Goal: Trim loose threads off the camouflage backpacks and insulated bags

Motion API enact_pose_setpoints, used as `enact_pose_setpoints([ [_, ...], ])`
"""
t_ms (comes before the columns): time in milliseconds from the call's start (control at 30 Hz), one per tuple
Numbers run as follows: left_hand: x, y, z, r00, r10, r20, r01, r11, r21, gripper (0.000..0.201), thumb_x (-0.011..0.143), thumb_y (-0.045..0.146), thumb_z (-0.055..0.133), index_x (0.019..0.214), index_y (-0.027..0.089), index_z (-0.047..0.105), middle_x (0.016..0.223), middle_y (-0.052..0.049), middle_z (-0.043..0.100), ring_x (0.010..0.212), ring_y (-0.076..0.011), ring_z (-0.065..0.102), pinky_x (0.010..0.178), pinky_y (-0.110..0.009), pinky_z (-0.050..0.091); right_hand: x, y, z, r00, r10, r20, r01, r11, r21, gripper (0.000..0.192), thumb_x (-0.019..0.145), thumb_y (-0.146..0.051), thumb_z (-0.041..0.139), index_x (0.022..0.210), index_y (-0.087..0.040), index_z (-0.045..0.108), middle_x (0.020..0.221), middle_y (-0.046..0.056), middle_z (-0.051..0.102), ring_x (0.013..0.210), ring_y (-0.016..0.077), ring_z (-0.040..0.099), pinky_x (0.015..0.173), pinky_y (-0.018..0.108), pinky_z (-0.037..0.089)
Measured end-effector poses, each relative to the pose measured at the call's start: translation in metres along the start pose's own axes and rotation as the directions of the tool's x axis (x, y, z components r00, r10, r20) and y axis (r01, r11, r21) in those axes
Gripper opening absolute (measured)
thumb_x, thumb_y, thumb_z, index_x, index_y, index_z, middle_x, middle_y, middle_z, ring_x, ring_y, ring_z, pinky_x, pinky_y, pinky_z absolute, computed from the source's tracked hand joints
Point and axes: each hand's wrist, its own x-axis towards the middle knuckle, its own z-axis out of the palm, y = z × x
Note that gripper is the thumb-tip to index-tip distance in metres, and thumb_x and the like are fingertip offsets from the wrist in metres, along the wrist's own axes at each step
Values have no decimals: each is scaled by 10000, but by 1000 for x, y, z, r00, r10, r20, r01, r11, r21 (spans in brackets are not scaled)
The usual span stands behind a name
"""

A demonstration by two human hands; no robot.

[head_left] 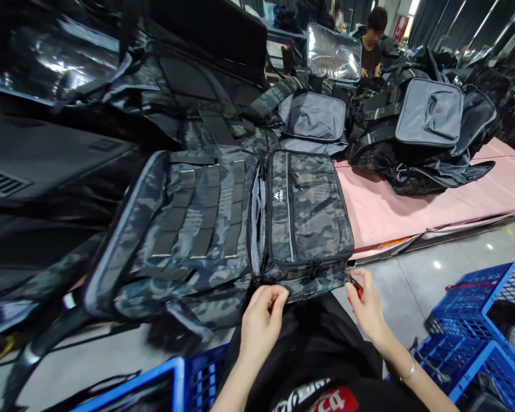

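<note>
A dark camouflage backpack [206,212] lies opened out in front of me. Its boxy front compartment [315,212] has a zip and a small white logo. My left hand [264,320] is closed in a pinch at the near edge of this compartment, close to the seam. At the compartment's near right corner, my right hand [369,306] is closed around a small red-handled tool [356,288] with a dark tip. It resembles thread snips, though the fingers cover most of it. The tool's tip points toward the fabric corner; whether they touch I cannot tell.
More black and camouflage bags crowd the left and back, one with a grey lining panel [431,111]. A pink-covered table [386,206] extends right. Blue plastic crates [467,309] stand at lower right, another blue crate [178,372] at lower left. A person [373,43] is farther back.
</note>
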Motion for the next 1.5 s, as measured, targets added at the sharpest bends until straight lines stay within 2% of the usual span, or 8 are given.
enact_pose_setpoints([
  [100, 4, -1, 0, 999, -41, 30, 43, 997, -58, 257, 810, 388, 481, 634, 211, 542, 625, 11, 525, 558, -137, 468, 535, -256, 392, 5, -15, -9, 977, -210, 22, 211, 967, -142, 221, 914, -323, 422, 1088, -203, 487, 866, 37, 606, 721, 165, 575, 669, 307, 456],
  [233, 4, -2, 2, 998, -65, 20, 67, 996, -64, 253, 801, 393, 487, 642, 209, 557, 635, 9, 531, 561, -137, 468, 534, -258, 392, 19, -33, 0, 841, -530, 104, 539, 808, -239, 149, 891, -243, 502, 1009, -205, 584, 952, 72, 619, 873, 198, 560, 776, 337, 449],
  [333, 2, -2, 3, 997, -76, 12, 76, 995, -68, 260, 800, 400, 486, 644, 209, 565, 637, 9, 527, 566, -138, 471, 535, -258, 394, 25, -42, 15, 765, -619, 176, 642, 710, -289, 169, 912, -189, 463, 959, -201, 625, 903, 59, 630, 805, 177, 543, 717, 305, 437],
  [467, 2, -1, 3, 997, -78, 11, 79, 994, -77, 259, 798, 405, 490, 646, 209, 565, 636, 11, 521, 563, -136, 468, 536, -256, 396, 25, -50, 29, 724, -646, 242, 683, 623, -382, 178, 916, -184, 465, 960, -194, 637, 886, 55, 631, 773, 178, 508, 683, 298, 405],
  [733, 1, 1, 2, 996, -94, 7, 94, 990, -104, 238, 789, 380, 510, 634, 211, 571, 639, 11, 528, 568, -135, 469, 550, -255, 399, 27, -58, 37, 744, -571, 347, 666, 594, -450, 201, 926, -185, 447, 953, -215, 644, 858, 47, 628, 779, 183, 499, 684, 307, 383],
  [1067, -9, -16, 8, 956, -266, -122, 251, 960, -124, 279, 796, 450, 508, 738, 193, 601, 683, -11, 607, 650, -170, 567, 642, -292, 449, 25, -66, 27, 819, -444, 363, 555, 773, -308, 128, 862, -208, 565, 987, -213, 590, 931, 30, 602, 856, 168, 563, 758, 266, 435],
  [1333, -8, -9, 9, 966, -231, -116, 215, 967, -133, 253, 785, 433, 515, 717, 203, 594, 695, -12, 605, 675, -175, 555, 676, -303, 452, 21, -84, 39, 817, -349, 458, 552, 702, -450, 74, 831, -244, 608, 895, -243, 569, 861, 6, 598, 788, 168, 576, 657, 262, 409],
  [1500, -11, -4, 3, 973, -202, -107, 182, 969, -168, 219, 796, 402, 506, 717, 209, 572, 681, -2, 569, 661, -165, 532, 658, -294, 442, 23, -82, 38, 838, -333, 432, 515, 743, -428, 39, 835, -234, 603, 857, -247, 573, 810, -10, 600, 769, 164, 579, 655, 256, 406],
])
